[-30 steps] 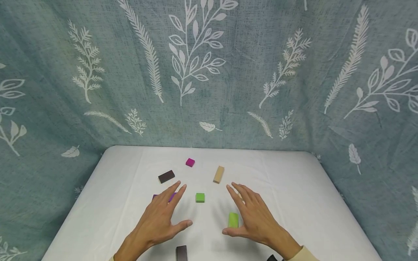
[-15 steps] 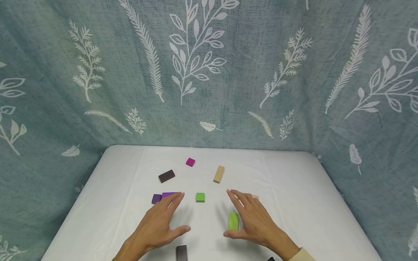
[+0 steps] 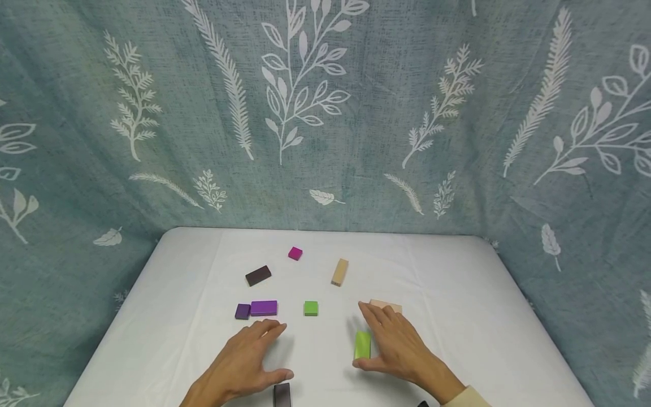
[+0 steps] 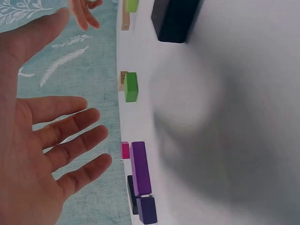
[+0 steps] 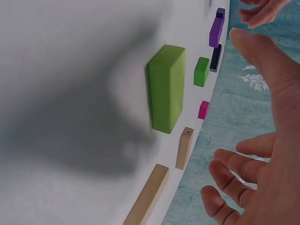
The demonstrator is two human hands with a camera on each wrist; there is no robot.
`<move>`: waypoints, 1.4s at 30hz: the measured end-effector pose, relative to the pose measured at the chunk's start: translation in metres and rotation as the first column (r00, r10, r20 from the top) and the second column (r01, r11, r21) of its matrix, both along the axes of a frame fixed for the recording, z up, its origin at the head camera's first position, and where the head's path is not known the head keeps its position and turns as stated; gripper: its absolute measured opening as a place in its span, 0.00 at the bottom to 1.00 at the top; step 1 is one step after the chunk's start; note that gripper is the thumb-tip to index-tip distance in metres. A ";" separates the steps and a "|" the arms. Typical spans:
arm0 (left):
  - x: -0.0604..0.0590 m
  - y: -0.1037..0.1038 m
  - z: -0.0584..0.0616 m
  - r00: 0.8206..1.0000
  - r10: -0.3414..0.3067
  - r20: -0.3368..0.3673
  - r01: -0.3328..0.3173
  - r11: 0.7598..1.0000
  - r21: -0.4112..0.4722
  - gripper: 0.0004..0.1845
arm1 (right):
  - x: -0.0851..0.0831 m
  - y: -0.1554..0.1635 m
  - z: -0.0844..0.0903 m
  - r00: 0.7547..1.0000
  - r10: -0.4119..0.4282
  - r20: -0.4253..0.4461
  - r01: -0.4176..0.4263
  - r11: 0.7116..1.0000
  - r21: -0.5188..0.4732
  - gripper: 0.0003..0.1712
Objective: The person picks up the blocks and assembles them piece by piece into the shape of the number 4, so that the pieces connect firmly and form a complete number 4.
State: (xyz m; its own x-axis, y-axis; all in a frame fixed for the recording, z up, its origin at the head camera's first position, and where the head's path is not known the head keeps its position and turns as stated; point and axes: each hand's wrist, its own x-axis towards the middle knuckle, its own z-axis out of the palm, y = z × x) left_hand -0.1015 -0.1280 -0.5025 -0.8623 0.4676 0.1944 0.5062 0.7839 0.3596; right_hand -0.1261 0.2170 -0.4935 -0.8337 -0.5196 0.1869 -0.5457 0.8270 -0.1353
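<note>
Hands hover palm-down over a white surface (image 3: 168, 316) strewn with small coloured blocks. Nearest the viewer, at 6 o'clock, a dark block (image 3: 282, 394) lies just beside the thumb of the left hand (image 3: 239, 364); a second dark piece barely shows at the bottom edge by the right wrist. The left hand is spread, its fingers (image 4: 70, 133) straight and apart, holding nothing and, as far as the wrist view shows, raised clear of the cloth. The right hand (image 3: 399, 347) is likewise open, fingers (image 5: 234, 173) loosely extended, gripping nothing; a long green block (image 3: 363, 344) lies just inside its thumb, close to the palm, though contact cannot be told.

To take the long green block cleanly, a sound approach would be to lower the right hand, set thumb and forefinger on its two long sides, and lift straight up so that the neighbouring tan plank (image 3: 385, 306), at 12 o'clock from the fingertips, is not disturbed.

Farther out, at mid-surface, lie a small green block (image 3: 311, 307), a purple bar (image 3: 263, 307) and, touching its left end, a dark purple cube (image 3: 242, 311). Beyond these, toward 12 o'clock, lie a brown block (image 3: 257, 275), a tan block (image 3: 339, 272) and a magenta cube (image 3: 295, 252), before a leaf-printed curtain (image 3: 325, 113).
</note>
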 end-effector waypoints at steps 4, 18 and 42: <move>0.002 -0.002 -0.004 1.000 -0.015 0.020 0.015 1.000 -0.023 0.44 | -0.001 0.001 -0.003 0.999 -0.015 0.041 0.014 1.000 0.018 0.61; 0.008 -0.003 -0.016 0.997 -0.069 0.044 0.071 0.996 -0.049 0.44 | -0.010 0.006 -0.016 0.997 -0.020 0.070 0.016 0.998 0.061 0.54; 0.014 -0.004 -0.028 0.990 -0.130 0.054 0.133 0.990 -0.055 0.41 | -0.010 0.008 -0.021 0.993 -0.030 0.115 0.020 0.996 0.083 0.48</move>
